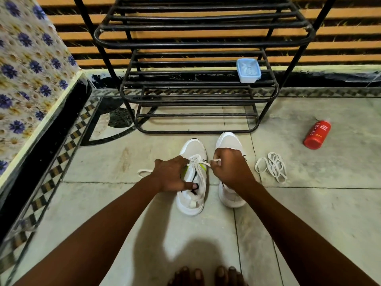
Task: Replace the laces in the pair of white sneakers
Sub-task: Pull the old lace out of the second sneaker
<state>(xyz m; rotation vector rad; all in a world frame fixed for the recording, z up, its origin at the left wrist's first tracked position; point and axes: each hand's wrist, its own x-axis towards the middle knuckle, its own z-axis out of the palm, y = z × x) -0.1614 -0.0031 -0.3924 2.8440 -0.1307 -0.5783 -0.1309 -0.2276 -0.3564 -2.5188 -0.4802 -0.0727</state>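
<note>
Two white sneakers stand side by side on the floor, toes pointing away from me. The left sneaker [192, 149] has a white lace [198, 162] partly threaded through its eyelets. My left hand [172, 175] grips that sneaker's left side, thumb at the tongue opening. My right hand [231, 168] pinches one lace end above the right sneaker [228, 141] and covers its middle. The other lace end [143, 173] trails on the floor to the left. A loose bundle of white laces [272, 167] lies right of the shoes.
A black metal shoe rack [198, 96] stands just beyond the sneakers, with a pale blue lidded box [248, 70] on a shelf. A red bottle [317, 134] lies on the tiles at the right. A floral-covered surface [31, 69] is at the left. My toes [206, 276] show at the bottom.
</note>
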